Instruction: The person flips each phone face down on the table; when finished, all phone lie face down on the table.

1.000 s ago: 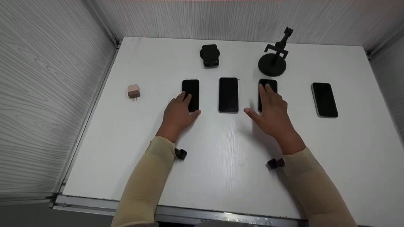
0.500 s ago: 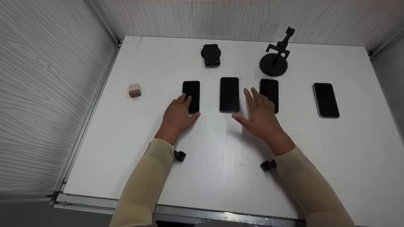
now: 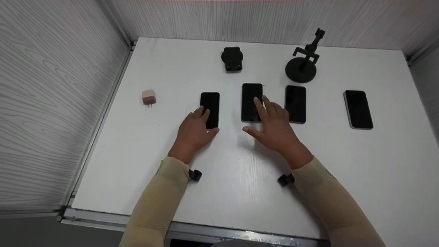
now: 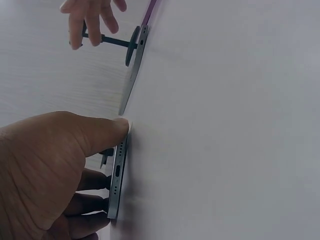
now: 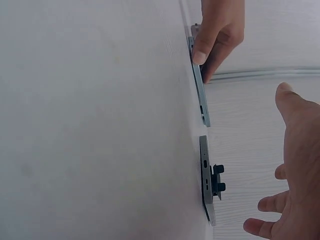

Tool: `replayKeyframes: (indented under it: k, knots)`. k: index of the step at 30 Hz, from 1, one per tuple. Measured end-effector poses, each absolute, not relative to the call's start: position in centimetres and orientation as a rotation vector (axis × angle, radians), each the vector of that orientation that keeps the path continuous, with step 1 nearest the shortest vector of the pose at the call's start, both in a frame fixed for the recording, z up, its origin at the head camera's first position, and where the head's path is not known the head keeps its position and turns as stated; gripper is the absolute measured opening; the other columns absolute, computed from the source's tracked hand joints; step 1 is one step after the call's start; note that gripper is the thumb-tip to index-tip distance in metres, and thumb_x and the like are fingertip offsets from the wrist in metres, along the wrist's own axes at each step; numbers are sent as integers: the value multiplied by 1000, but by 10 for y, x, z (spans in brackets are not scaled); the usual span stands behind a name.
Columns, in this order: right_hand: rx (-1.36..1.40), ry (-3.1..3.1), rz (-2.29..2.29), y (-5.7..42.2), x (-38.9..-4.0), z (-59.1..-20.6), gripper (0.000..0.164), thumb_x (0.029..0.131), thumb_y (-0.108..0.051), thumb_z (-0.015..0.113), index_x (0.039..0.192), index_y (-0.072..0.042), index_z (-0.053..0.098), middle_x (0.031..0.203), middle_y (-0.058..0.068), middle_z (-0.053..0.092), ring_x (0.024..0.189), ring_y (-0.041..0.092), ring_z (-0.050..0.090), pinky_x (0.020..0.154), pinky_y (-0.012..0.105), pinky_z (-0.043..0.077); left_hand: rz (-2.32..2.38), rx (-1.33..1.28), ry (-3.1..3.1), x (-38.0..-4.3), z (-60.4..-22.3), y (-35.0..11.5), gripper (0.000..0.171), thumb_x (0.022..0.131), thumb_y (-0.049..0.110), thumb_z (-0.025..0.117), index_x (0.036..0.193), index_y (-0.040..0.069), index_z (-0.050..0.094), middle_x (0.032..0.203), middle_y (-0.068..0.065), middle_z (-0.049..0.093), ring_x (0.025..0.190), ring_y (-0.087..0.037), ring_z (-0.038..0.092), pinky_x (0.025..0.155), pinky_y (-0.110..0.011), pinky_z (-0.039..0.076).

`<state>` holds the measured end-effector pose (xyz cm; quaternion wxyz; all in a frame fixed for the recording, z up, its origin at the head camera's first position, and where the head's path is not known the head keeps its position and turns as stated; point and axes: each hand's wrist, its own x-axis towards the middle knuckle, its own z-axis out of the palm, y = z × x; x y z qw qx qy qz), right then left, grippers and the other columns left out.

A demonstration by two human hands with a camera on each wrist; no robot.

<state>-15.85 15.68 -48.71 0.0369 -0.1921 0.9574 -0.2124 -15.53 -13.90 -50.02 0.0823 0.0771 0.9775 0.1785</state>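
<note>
My left hand [image 3: 193, 133] holds the leftmost black-screened smartphone [image 3: 213, 104], which lies face up. Fingertips rest at its left side and the thumb is at its lower right corner. In the left wrist view the phone's bottom edge [image 4: 118, 172] shows a charging port between thumb and fingers. My right hand [image 3: 274, 132], fingers spread, is over the right side of the middle smartphone [image 3: 250, 97]; its index finger overlaps the screen there. In the right wrist view that hand [image 5: 305, 170] holds nothing. A third smartphone [image 3: 296, 103] lies just right of it.
Far right lies a fourth smartphone [image 3: 358, 109]. A pink plug charger [image 3: 149, 97] is on the left. Behind the phones are a folded black stand [image 3: 232, 58] and an upright black phone holder with round base [image 3: 300, 71]. Wood-grain panels [image 3: 61, 96] border the white table [image 3: 219, 192].
My right hand has moved left, off the third phone to over the middle one. The leftmost phone has slid slightly toward me with my left hand on it.
</note>
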Motion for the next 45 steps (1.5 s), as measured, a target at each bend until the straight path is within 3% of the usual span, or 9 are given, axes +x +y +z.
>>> replayKeyframes:
  k: [8,24,38,45]
  knots:
    - [-680,2923,-599,144,-162,-486,108,99,-80,58,178,-23,12,184,9,14,165,41,23,131,68,20,522,229,2906,-144,-495,-143,83,104,56,69,168,9,43,177,-17,36,160,-43,41,130,-53,39]
    - [-847,2889,-574,127,-167,-493,102,99,-57,77,176,-18,23,183,9,23,165,40,24,130,64,20,492,263,2871,-120,-490,-143,85,100,54,77,166,9,47,176,-15,39,158,-45,43,129,-54,41]
    - [-918,2840,-542,109,-176,-499,103,96,-54,82,176,-19,25,181,9,29,163,39,28,131,65,21,538,297,2862,-108,-489,-150,83,95,48,86,161,10,54,173,-14,44,154,-43,49,125,-55,45]
    - [-933,2790,-478,97,-185,-495,107,94,-55,83,176,-20,24,180,8,30,165,38,25,132,65,20,528,328,2854,-113,-489,-157,88,92,45,89,164,10,51,172,-14,46,154,-41,50,125,-54,45]
